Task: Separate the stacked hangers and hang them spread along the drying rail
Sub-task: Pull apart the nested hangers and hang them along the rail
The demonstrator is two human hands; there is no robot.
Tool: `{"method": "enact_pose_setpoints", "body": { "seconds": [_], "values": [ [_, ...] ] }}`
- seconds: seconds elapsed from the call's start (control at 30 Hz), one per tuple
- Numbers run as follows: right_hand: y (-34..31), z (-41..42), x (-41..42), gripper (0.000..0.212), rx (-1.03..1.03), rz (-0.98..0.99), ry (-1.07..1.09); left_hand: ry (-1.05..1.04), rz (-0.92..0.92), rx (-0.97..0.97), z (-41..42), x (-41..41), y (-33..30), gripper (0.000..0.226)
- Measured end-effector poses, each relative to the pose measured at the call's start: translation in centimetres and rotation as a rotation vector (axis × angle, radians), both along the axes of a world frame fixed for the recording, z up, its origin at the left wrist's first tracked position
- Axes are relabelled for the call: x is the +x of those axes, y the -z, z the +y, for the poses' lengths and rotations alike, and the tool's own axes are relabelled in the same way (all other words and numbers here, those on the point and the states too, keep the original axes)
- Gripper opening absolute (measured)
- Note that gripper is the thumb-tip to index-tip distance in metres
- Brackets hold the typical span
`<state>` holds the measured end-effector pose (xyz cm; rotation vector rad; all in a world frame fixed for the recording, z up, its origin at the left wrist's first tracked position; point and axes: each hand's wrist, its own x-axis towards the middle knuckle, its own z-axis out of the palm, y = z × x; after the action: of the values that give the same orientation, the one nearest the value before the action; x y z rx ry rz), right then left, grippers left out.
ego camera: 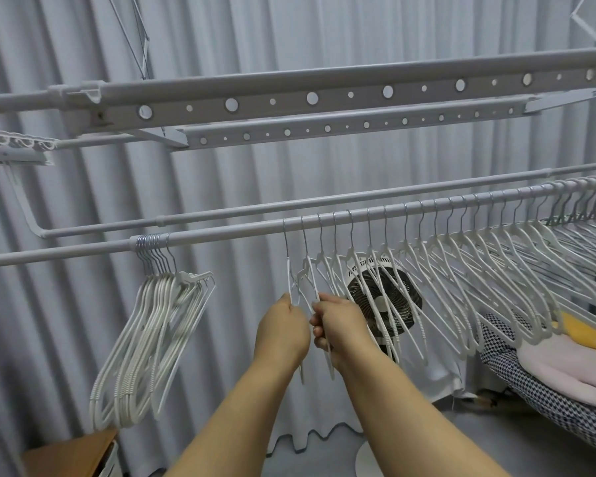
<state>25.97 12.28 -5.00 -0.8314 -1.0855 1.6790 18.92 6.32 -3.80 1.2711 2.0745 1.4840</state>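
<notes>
Both hands work below the drying rail (221,230). The left hand (283,330) has its grip clenched on the leftmost spread hanger (288,270); the right hand (339,325) grasps the neighbouring hanger (308,270). A tight stack of hangers (152,325) hangs on the rail to the left, well apart; spread hangers (461,270) fill the rail rightward, before a fan (386,297).

- The drying rail (221,234) runs from lower left to upper right.
- Toward its left end a tight bunch of stacked hangers (152,339) hangs by hooks pressed together.
- From the middle to the right end, spread hangers (461,280) hang singly with gaps between their hooks, crowding closer at the far right.
</notes>
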Motion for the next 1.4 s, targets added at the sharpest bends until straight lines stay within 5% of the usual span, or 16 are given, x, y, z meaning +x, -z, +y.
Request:
{"method": "enact_pose_setpoints", "body": {
  "seconds": [0.73,1.03,1.27,1.4],
  "values": [
    [-0.1,-0.4,0.7,0.044,0.089,-0.087,-0.02,0.014,-0.072,-0.047,0.3,0.4,0.2,0.053],
    [-0.1,-0.7,0.4,0.044,0.128,-0.196,0.036,0.005,-0.025,-0.067,-0.5,0.3,-0.1,0.023],
    [0.4,-0.9,-0.5,0.064,0.177,-0.336,0.072,0.002,-0.026,-0.067,-0.9,0.2,0.0,0.025],
    [-0.3,-2.2,0.0,0.051,0.234,-0.442,0.093,0.012,-0.022,-0.086,-1.1,-0.1,0.2,0.029]
  ]
}}
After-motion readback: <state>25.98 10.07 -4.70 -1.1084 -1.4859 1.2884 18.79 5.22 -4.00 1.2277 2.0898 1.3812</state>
